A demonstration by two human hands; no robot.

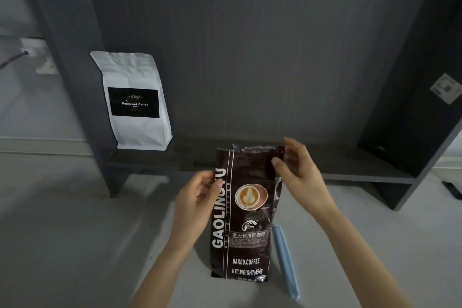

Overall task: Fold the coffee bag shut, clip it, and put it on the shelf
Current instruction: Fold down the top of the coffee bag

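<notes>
A dark brown coffee bag (246,222) printed "GAOLINGTU BAKED COFFEE" stands upright on the pale floor in front of me, its top open and unfolded. My left hand (197,197) grips the bag's left edge with the thumb across the front. At the bag's upper right corner my right hand (297,172) pinches the top edge between thumb and fingers. A long light blue clip (285,260) lies flat on the floor just right of the bag, untouched. The dark grey shelf (350,175) runs low behind the bag.
A white coffee bag (136,102) with a black label stands at the shelf's left end against the upright panel. The shelf's right side panel (412,107) carries a white sticker. A wall socket with a cable sits at the far left.
</notes>
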